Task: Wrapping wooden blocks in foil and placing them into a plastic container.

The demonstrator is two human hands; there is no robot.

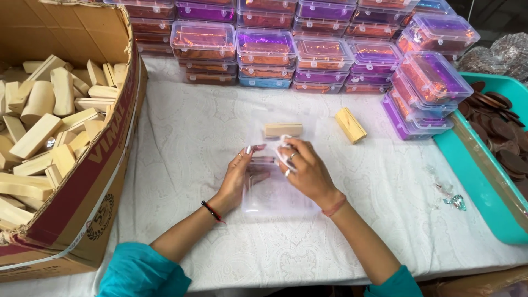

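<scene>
Fingers of both hands, left hand (242, 173) and right hand (305, 170), pinch closed on a clear plastic pouch (275, 195) lying on the bench (181, 137). 1 wooden block (283, 130) sits just beyond the pouch, another block (350, 125) beside it; neither is bagged yet.

two bare forearms, teal sleeves pushed up near the elbows. left hand (242, 173): thin black-and-red thread band at the wrist, pale polished nails, one nail glinting silvery. right hand (308, 170): pinkish-red thread band at the wrist, two silver-coloured rings on the fingers, one near the knuckle, one lower down. no gloves, no watch seen. sleeve fabric plain, slightly bunched, same teal on both arms. rest of clothing out of view.
</scene>
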